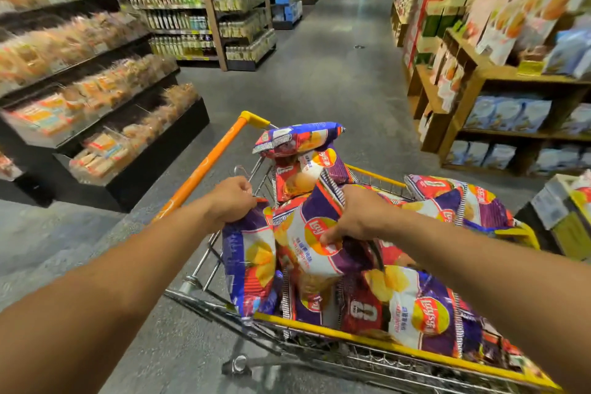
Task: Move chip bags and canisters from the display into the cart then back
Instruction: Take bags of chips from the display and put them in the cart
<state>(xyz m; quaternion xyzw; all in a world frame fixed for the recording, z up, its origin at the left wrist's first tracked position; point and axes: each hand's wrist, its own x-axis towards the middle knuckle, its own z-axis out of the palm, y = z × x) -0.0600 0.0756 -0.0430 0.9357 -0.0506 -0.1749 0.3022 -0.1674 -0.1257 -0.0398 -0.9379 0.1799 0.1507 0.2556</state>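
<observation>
A wire shopping cart (335,331) with a yellow rim and an orange handle (204,166) fills the lower middle of the head view. It is heaped with several purple, red and white chip bags. My left hand (232,198) grips the top edge of a blue and white chip bag (251,265) at the cart's left side. My right hand (355,217) holds the top of a purple and white chip bag (307,243) in the middle of the pile. Another bag (297,137) lies across the top at the far end. No canisters are visible.
Black tiered shelves of packaged bread (96,125) stand on the left. Wooden shelves with boxed and bagged goods (499,112) line the right. A yellow-green box display (566,211) sits close to the cart's right side. A grey aisle floor (323,73) runs ahead between drink shelves.
</observation>
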